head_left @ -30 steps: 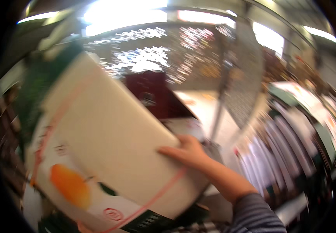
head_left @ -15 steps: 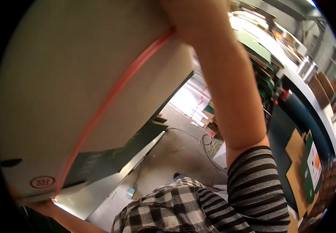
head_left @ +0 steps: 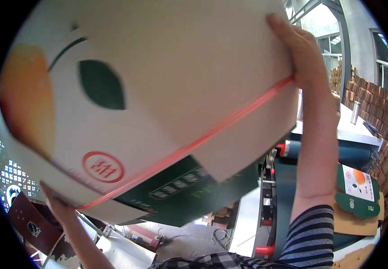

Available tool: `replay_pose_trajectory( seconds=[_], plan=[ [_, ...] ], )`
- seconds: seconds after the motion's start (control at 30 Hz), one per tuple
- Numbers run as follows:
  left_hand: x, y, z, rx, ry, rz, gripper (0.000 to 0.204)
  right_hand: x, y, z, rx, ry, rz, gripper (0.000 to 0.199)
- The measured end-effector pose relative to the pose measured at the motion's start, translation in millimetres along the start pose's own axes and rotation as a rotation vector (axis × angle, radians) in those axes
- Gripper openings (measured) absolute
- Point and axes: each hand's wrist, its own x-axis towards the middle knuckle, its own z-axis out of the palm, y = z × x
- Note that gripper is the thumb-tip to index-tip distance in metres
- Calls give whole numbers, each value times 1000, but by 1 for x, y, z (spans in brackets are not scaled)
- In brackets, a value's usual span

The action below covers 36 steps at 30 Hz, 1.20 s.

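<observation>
A big bundle of flat white cardboard sheets, printed with an orange fruit and a green leaf and tied with a red strap, fills most of the view, raised above me. My right hand grips its upper right edge, the arm stretched up in a striped sleeve. My left hand holds the lower left corner from beneath. A dark green printed flap hangs under the bundle.
A blue machine with red rollers stands at the right. Beside it lie printed box blanks and stacks of brown cardboard along the windows. A dark red sheet sits at the lower left.
The bundle has swung further over my head and turned, so its printed fruit face now shows. The view tilted from the floor toward the windows. Both hands kept their hold.
</observation>
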Motion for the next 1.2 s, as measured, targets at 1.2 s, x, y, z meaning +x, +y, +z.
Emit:
replay_pose_trajectory(
  seconds=[1.2],
  plan=[
    [48,-411,206,-146,18,-981,42,-5,225,261,-1114,-1278,9,74]
  ],
)
